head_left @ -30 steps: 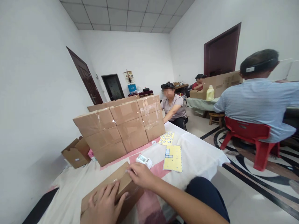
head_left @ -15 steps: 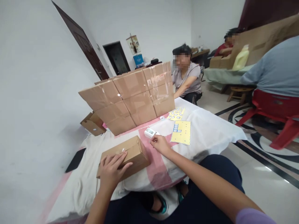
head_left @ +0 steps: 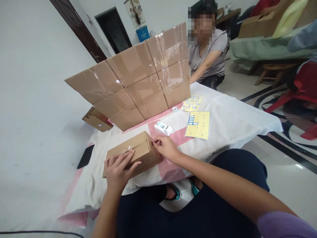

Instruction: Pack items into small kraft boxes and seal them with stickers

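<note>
Two bare hands at one cardboard box (head_left: 143,149): left hand (head_left: 118,166) laid across its top, fingers spread and released; right hand (head_left: 166,147) at its right end, fingers drawn together against the edge, impossible to tell whether grasping anything. Box directly beneath the left fingers and just beside the right ones, on one cloth-covered bench (head_left: 244,115). Just beyond the right fingers, one white device (head_left: 163,128); farther off, one roll of tape (head_left: 174,109). Right of the same fingers, two yellow sheets (head_left: 201,129). Left of the left fingers, one flat black object (head_left: 85,156); beyond them, one open carton (head_left: 98,119). Well beyond both sets of fingers, one tall cardboard barrier (head_left: 138,79) and one co-worker (head_left: 206,66).
</note>
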`<state>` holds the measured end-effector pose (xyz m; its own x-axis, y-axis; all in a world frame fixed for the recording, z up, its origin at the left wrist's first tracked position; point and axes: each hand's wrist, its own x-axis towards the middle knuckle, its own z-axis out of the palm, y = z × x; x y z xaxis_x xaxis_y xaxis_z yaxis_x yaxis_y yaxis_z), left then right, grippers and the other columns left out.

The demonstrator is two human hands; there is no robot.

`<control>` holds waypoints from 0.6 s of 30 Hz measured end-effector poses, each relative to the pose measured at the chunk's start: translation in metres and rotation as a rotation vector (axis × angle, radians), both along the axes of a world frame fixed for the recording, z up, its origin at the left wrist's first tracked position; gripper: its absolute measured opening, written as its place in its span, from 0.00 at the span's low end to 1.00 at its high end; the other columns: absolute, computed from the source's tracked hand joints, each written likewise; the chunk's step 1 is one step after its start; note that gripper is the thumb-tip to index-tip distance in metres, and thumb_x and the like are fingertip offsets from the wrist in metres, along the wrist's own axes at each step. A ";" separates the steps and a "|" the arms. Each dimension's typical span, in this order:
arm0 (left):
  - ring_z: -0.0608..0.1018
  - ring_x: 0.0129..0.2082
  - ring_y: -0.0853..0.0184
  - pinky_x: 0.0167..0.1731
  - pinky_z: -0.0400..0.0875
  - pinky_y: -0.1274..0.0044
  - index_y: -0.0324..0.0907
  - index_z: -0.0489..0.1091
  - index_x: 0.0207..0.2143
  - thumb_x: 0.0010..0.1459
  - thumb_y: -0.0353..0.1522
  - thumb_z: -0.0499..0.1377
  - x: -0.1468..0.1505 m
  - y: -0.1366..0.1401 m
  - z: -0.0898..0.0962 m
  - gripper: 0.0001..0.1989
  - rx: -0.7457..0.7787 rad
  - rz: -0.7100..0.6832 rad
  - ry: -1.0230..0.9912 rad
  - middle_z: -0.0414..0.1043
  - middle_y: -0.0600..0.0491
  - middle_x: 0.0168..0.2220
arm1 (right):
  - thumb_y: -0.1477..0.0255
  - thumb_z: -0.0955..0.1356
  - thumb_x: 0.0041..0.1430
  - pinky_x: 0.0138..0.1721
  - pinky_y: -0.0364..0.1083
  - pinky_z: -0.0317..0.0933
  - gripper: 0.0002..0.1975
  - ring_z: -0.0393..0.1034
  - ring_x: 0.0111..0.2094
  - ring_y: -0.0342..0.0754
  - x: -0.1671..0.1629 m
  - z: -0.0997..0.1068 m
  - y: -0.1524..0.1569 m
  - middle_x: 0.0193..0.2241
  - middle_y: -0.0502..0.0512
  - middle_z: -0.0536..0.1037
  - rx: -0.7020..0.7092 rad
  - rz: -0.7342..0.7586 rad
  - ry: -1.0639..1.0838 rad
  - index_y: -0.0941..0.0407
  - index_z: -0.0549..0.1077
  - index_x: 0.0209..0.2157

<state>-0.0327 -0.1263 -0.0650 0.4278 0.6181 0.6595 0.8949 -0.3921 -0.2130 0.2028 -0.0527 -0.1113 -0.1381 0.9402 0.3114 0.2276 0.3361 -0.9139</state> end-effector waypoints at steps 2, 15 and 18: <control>0.76 0.38 0.60 0.47 0.61 0.66 0.49 0.75 0.51 0.58 0.44 0.65 0.000 0.001 -0.001 0.20 0.006 0.005 0.006 0.82 0.52 0.43 | 0.79 0.69 0.58 0.35 0.43 0.64 0.08 0.74 0.31 0.45 -0.001 0.000 -0.001 0.33 0.53 0.83 -0.009 0.009 0.023 0.57 0.81 0.36; 0.75 0.37 0.60 0.45 0.61 0.67 0.48 0.75 0.50 0.58 0.44 0.65 0.003 0.000 -0.001 0.19 0.030 0.018 -0.009 0.82 0.53 0.42 | 0.80 0.71 0.49 0.43 0.47 0.71 0.07 0.78 0.40 0.51 0.014 0.005 -0.004 0.35 0.54 0.84 -0.233 0.224 0.168 0.57 0.83 0.28; 0.75 0.37 0.60 0.44 0.61 0.67 0.48 0.75 0.50 0.58 0.44 0.65 0.002 0.000 -0.002 0.20 0.025 0.017 -0.011 0.82 0.53 0.42 | 0.80 0.69 0.51 0.43 0.48 0.71 0.10 0.79 0.40 0.52 0.019 0.006 -0.008 0.35 0.53 0.84 -0.297 0.188 0.164 0.56 0.84 0.30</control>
